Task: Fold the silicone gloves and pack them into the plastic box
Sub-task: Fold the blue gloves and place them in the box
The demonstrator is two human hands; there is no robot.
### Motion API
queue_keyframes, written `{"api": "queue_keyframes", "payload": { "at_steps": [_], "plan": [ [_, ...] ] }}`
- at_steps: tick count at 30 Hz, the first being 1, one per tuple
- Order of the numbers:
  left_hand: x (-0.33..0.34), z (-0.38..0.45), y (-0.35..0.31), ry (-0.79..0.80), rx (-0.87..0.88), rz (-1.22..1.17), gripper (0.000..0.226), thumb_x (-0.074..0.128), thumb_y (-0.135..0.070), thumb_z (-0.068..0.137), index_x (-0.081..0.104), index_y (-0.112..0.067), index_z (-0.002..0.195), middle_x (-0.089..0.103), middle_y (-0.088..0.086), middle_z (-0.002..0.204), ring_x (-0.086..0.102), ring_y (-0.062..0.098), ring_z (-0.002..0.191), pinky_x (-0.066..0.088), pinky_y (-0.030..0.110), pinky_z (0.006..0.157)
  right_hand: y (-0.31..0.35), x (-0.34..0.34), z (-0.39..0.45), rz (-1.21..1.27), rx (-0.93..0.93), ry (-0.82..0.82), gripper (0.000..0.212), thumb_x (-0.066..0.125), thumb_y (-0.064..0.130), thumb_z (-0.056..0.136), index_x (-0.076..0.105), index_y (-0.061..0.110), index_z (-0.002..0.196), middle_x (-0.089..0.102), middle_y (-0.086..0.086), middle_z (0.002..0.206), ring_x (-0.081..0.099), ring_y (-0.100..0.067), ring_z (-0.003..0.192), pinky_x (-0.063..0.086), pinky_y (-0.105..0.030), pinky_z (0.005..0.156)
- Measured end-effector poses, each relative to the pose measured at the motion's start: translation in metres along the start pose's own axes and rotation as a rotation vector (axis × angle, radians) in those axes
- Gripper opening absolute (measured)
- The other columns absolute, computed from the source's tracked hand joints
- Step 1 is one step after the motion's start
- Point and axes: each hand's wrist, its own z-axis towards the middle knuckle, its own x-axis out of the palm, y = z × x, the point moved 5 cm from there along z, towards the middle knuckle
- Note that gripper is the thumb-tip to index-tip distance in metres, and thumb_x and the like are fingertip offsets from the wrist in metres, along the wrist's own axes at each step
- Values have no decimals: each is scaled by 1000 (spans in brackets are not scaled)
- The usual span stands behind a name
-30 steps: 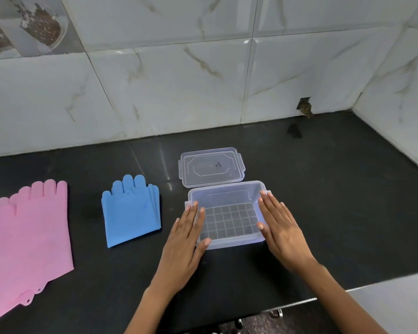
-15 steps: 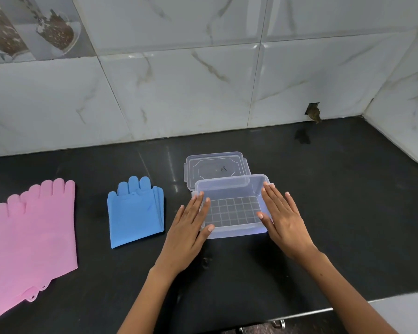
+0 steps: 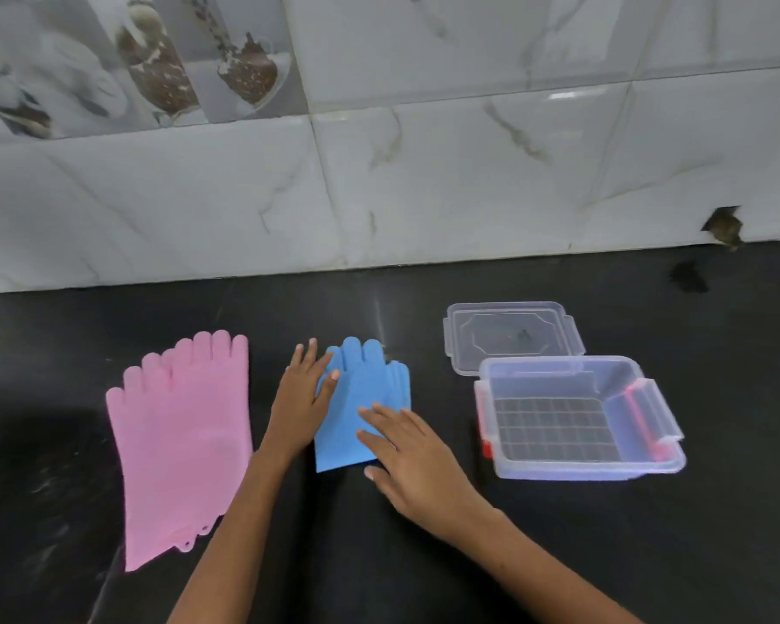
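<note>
A stack of blue silicone gloves (image 3: 365,389) lies flat on the black counter, fingers pointing at the wall. My left hand (image 3: 300,400) rests with straight fingers on its left edge. My right hand (image 3: 408,452) lies flat on its lower right corner. To the left lies a larger stack of pink silicone gloves (image 3: 181,443), untouched. The clear plastic box (image 3: 649,412) stands open and empty at the right, away from both hands. Its clear lid (image 3: 512,337) lies flat just behind it.
The black counter (image 3: 536,556) runs to a marble-tiled wall (image 3: 424,173) at the back. A small hole in the wall (image 3: 723,229) shows at the far right, with a dark mark on the counter below it.
Both hands have left the sides of the plastic box and moved left onto the blue gloves. The view has swung left, so the box now sits at the right.
</note>
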Motion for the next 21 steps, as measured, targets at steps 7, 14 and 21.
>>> {"api": "queue_keyframes", "payload": {
  "at_steps": [7,14,21],
  "plan": [
    [4,46,43,337,26,-96,60,59,-31,92,36,-16,144,42,4,147,40,20,134,29,34,113,7,52,31,-87,20,137,55,88,35,52,72,22,103,70,4,113,66,-11,103,52,-25,91],
    [3,47,48,351,-27,-226,48,70,-31,83,52,-21,126,55,3,120,54,17,106,48,38,96,-3,51,20,-84,79,-107,23,81,13,68,70,22,85,68,5,96,65,-14,88,50,-25,81],
    [-1,-38,37,35,-328,-336,50,74,-29,79,49,-11,118,51,6,114,54,18,100,48,31,87,-46,23,-10,-73,397,-161,31,77,-5,65,72,14,90,66,-11,111,66,-25,95,57,-30,65]
  ]
}}
